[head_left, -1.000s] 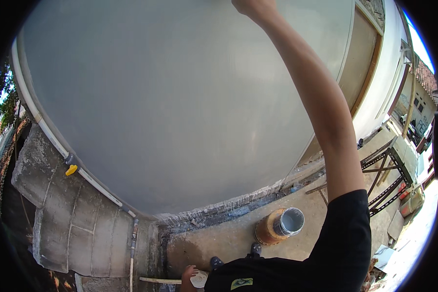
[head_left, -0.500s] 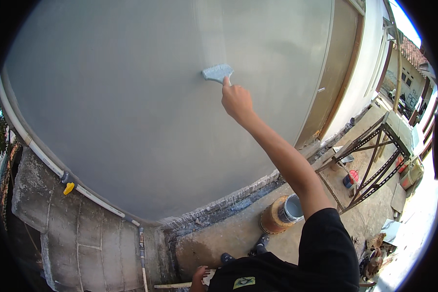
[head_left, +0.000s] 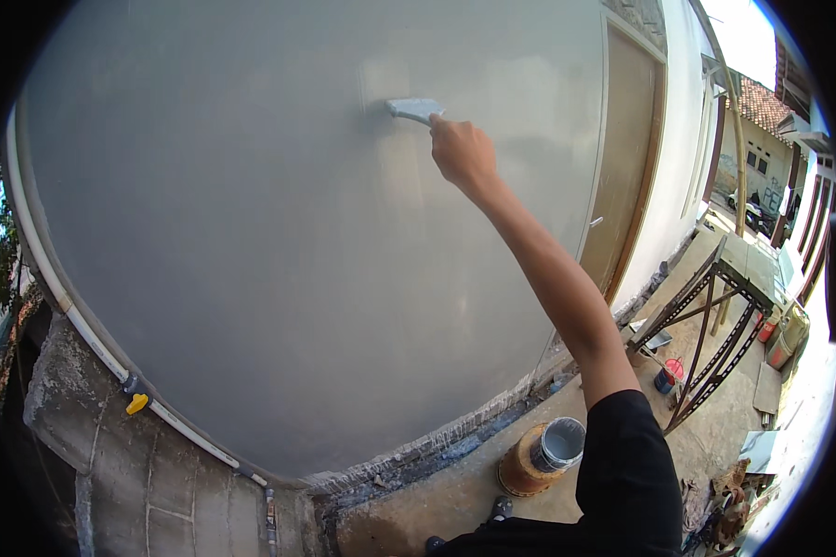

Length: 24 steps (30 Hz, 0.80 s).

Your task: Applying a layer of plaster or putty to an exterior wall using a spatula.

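My right hand point(head_left: 463, 153) is closed round the handle of a wide paintbrush point(head_left: 415, 109), its arm stretched up and out. The brush's bristle end meets the grey wall point(head_left: 251, 232), and a paler wet-looking streak shows around and below it. Below my arm stands a paint bucket point(head_left: 559, 446) with grey liquid inside, resting on a round brown drum-like stand point(head_left: 522, 469). My left hand is out of sight.
A metal-framed stand point(head_left: 715, 306) rises at the right, with a red and blue pail point(head_left: 668, 375) beneath it. A brown door point(head_left: 627, 153) borders the wall. A white pipe point(head_left: 93, 343) with a yellow valve handle point(head_left: 137, 403) runs along the left.
The view has tilted upward, so the bucket and pipe sit lower. My right hand has moved the paintbrush higher up the wall. My left hand has left the view.
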### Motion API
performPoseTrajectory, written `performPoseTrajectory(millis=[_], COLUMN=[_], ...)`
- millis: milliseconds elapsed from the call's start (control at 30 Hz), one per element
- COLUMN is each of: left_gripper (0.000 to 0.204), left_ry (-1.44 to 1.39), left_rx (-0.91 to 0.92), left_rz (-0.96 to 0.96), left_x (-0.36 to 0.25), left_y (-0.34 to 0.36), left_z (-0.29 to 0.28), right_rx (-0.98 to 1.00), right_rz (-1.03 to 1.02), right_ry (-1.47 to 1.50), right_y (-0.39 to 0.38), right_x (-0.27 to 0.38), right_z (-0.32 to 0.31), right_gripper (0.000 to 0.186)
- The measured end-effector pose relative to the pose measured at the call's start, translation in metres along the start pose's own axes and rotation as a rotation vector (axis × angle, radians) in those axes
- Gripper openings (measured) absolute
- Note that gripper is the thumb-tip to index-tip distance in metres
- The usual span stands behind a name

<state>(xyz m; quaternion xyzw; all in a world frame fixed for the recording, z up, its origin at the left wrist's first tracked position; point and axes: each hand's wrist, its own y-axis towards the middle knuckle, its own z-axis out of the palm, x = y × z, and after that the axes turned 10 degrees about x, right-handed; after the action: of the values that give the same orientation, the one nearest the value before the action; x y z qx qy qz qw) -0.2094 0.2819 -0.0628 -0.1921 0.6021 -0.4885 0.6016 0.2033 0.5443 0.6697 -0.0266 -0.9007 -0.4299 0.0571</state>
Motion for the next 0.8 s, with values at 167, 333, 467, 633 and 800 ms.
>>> performPoseTrajectory(millis=[167, 333, 467, 633, 800], left_gripper=[0.044, 0.045, 0.045, 0.046, 0.046], left_ry=[-0.007, -0.054, -0.055, -0.042, -0.07], left_rx=[0.015, -0.001, -0.002, 0.022, -0.017], left_rz=[0.035, 0.006, 0.001, 0.034, 0.079], left_x=[-0.018, 0.014, 0.023, 0.019, 0.02], left_y=[-0.006, -0.023, -0.031, -0.028, -0.042], left_z=[0.014, 0.026, 0.031, 0.055, 0.056], right_rx=[-0.127, -0.04, 0.119, 0.331, 0.28], right_rz=[-0.075, -0.122, -0.086, 0.022, 0.006], right_ry=[-0.099, -0.129, -0.147, -0.14, 0.033], right_y=[0.088, 0.05, -0.04, -0.137, -0.084], right_x=[-0.024, -0.03, -0.043, -0.074, -0.052], right_z=[-0.04, 0.001, 0.064, 0.121, 0.057], right_gripper=[0.023, 0.024, 0.037, 0.041, 0.039])
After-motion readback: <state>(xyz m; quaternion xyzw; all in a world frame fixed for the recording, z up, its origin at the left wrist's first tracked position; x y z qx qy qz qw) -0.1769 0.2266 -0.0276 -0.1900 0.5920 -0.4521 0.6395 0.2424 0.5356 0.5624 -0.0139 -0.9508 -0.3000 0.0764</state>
